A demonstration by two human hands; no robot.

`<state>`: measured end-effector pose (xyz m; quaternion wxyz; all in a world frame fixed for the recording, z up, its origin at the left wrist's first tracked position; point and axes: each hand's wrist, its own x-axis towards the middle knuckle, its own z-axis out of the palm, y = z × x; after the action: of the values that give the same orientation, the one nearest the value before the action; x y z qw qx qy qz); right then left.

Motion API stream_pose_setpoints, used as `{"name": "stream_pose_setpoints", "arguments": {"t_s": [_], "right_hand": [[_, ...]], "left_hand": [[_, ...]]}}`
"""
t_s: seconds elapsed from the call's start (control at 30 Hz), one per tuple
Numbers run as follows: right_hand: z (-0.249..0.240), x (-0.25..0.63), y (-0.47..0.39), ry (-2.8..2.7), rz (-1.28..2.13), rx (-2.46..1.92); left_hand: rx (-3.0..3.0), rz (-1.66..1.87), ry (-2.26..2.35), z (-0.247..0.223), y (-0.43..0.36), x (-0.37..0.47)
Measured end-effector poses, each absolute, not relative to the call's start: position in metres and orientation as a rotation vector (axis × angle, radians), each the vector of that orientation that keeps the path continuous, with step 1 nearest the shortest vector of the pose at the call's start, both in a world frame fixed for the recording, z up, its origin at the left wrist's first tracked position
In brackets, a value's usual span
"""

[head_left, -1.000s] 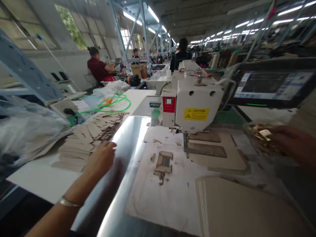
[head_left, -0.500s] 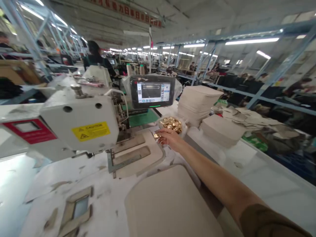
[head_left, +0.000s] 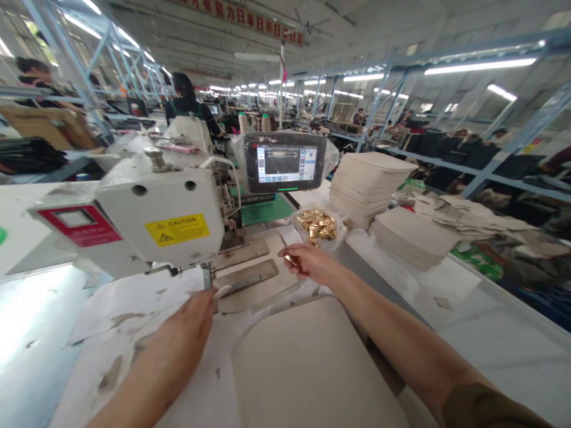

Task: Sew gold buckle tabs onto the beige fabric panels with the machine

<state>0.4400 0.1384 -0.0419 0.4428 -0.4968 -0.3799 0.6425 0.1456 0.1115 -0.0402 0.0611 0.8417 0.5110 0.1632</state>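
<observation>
Yellow label (head_left: 177, 230) at nine o'clock reads "CAUTION"! Right hand (head_left: 314, 264) pinches a gold piece (head_left: 291, 258), left hand (head_left: 187, 324) grips a pale strip (head_left: 222, 292).

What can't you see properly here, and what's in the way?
All in the head view:
Pale bit by the left hand: too blurred to name.
Left palm: hidden behind the hand's own back.
Gold piece in the right hand: that hand covers part of it.
Screen: writing too small to read.
Front beige panel: bottom edge cuts it off.
</observation>
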Motion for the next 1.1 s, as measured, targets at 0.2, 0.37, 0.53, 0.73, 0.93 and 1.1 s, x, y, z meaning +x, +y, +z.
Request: {"name": "stream_pose_setpoints", "arguments": {"t_s": [0.2,0.37,0.53,0.73,0.93,1.1], "right_hand": [[-0.044,0.433,0.128,-0.998,1.608,-1.190],[-0.047,0.430,0.125,-1.246,1.443,-1.251],[-0.049,0.420,0.116,-1.958,0.615,-1.461],[-0.048,0.414,0.113,-2.197,0.388,-1.439],[-0.060,0.432,0.146,-1.919,0.663,-1.539],[-0.069,0.442,0.181,-1.775,0.865,-1.616]], "left_hand": [[2.552,0.198,1.514,-0.026,0.115,0.235],[2.718,0.071,1.550,-0.017,0.116,0.254],[2.610,0.118,1.567,-0.028,0.121,0.266],[2.508,0.353,1.434,-0.049,0.136,0.272],[2.832,0.466,1.422,-0.047,0.132,0.256],[2.835,0.383,1.513,-0.072,0.137,0.240]]}}
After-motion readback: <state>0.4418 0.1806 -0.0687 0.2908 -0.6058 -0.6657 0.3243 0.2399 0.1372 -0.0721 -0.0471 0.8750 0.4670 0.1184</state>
